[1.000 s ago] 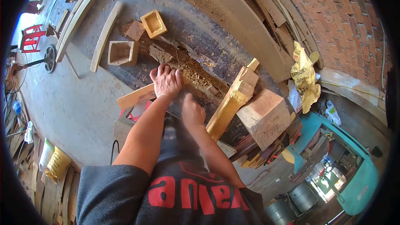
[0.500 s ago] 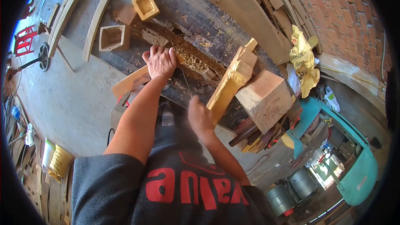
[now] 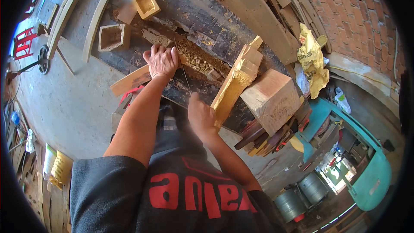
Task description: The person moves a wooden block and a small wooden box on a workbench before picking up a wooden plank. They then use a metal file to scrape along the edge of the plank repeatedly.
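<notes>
My left hand [image 3: 161, 62] presses down on a flat wooden board [image 3: 131, 80], its fingers curled over the top. The board lies across the near edge of the dark workbench [image 3: 202, 39] and sticks out to the left. My right hand [image 3: 202, 116] is closed round the handle of what looks like a handsaw [image 3: 184, 72]. Its thin blade shows almost edge-on and runs away from me, close along the right side of my left hand. The handle is hidden in my fist. Wood chips and sawdust [image 3: 200, 62] fill a groove beyond the board.
Two hollowed wooden boxes [image 3: 146, 4] sit at the bench's left, near a curved wooden strip [image 3: 98, 23]. On the right stand a rough yellowish timber piece [image 3: 235, 82] and a large squared block [image 3: 274, 99]. A yellow sack [image 3: 311, 60] lies by the brick wall [image 3: 349, 21].
My right hand and the saw have shifted slightly up and left. My left hand stays on the board, and the whole view has moved a little.
</notes>
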Tool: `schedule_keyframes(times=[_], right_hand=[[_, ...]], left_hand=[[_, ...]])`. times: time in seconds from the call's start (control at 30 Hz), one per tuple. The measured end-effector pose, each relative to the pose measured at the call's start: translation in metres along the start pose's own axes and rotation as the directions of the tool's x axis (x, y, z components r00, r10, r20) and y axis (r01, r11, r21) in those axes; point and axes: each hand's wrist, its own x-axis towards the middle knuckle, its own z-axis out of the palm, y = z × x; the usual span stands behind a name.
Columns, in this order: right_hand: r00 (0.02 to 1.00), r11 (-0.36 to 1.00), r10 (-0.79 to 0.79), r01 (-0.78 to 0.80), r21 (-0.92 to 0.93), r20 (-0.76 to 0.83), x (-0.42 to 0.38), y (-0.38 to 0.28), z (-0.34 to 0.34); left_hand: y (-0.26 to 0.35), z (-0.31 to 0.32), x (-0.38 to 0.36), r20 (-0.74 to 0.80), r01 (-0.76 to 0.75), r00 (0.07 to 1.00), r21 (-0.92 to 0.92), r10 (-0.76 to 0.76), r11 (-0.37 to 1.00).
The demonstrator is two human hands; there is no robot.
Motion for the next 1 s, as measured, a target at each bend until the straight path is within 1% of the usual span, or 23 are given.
schedule_keyframes(times=[0.07,0.13,0.17,0.23,0.27,0.33,0.37,0.4,0.43,0.47,0.53,0.57,0.6,0.67,0.7,0.73,0.8,0.9,1.0], right_hand=[[1.000,1.000,-0.011,0.011,0.026,0.003,0.018,-0.004,-0.003],[0.995,0.995,-0.066,0.071,0.068,-0.072,0.056,-0.015,0.001],[0.994,0.994,-0.074,0.080,0.068,-0.075,0.067,-0.018,0.002],[0.998,0.995,-0.036,0.041,0.094,-0.054,0.079,-0.023,0.001],[0.998,0.995,-0.028,0.034,0.090,-0.057,0.067,-0.020,0.000],[1.000,0.999,-0.026,0.026,0.034,-0.013,0.030,-0.016,-0.015],[1.000,0.999,-0.029,0.029,0.025,-0.010,0.028,-0.016,-0.022],[0.999,1.000,-0.017,0.017,0.017,0.030,0.025,-0.016,-0.027],[0.998,1.000,-0.006,0.005,0.012,0.069,0.024,-0.018,-0.028],[0.997,1.000,-0.012,0.011,0.015,0.071,0.037,-0.019,-0.023],[0.999,0.999,-0.049,0.048,0.025,0.022,0.084,-0.021,-0.008],[0.998,0.998,-0.036,0.033,0.050,0.049,0.096,-0.022,-0.006],[0.998,0.998,-0.037,0.035,0.057,0.044,0.092,-0.024,-0.010],[0.995,0.994,0.010,-0.021,0.109,0.098,0.068,-0.022,-0.024],[0.987,0.992,0.056,-0.072,0.104,0.152,0.055,-0.020,-0.026],[0.996,0.998,0.027,-0.031,0.046,0.087,0.042,-0.016,-0.022],[0.999,0.999,0.046,-0.046,0.007,0.015,0.041,-0.015,-0.016],[0.999,0.998,0.022,-0.024,0.051,0.048,0.072,-0.026,-0.008],[0.999,0.997,0.009,-0.012,0.072,0.045,0.073,-0.023,-0.005]], left_hand=[[-0.001,-0.001,-0.002,0.030,0.004,1.000,0.017,-0.004,1.000],[-0.001,-0.001,-0.002,0.047,0.005,0.999,0.000,-0.005,1.000],[-0.004,0.005,-0.002,0.033,0.007,0.999,0.015,-0.007,1.000],[-0.005,0.003,-0.001,0.017,0.004,1.000,0.016,-0.004,1.000],[-0.003,0.002,-0.002,0.008,-0.001,1.000,0.008,0.001,1.000],[0.000,-0.002,0.000,0.028,0.007,1.000,-0.001,-0.007,1.000],[0.000,-0.001,0.001,0.024,0.004,1.000,-0.012,-0.004,1.000],[-0.002,0.000,-0.001,0.024,0.004,1.000,-0.018,-0.003,1.000],[-0.002,0.001,-0.001,-0.002,-0.002,1.000,-0.034,0.002,0.999],[-0.003,0.000,-0.001,-0.003,0.002,1.000,-0.029,-0.002,1.000],[-0.001,-0.006,0.001,0.127,0.042,0.991,-0.046,-0.036,0.998],[-0.001,-0.007,0.002,0.112,0.042,0.993,-0.052,-0.036,0.998],[-0.001,-0.006,0.001,0.112,0.034,0.993,-0.037,-0.030,0.999],[-0.001,-0.008,0.001,0.117,0.038,0.993,-0.046,-0.033,0.998],[-0.001,-0.008,0.003,0.110,0.040,0.993,-0.051,-0.034,0.998],[-0.001,-0.008,0.003,0.109,0.036,0.994,-0.060,-0.029,0.998],[-0.002,-0.006,0.001,0.109,0.035,0.994,-0.068,-0.028,0.997],[-0.001,-0.005,0.000,0.095,0.040,0.995,-0.065,-0.034,0.997],[-0.002,-0.006,0.001,0.084,0.032,0.996,-0.073,-0.026,0.997]])
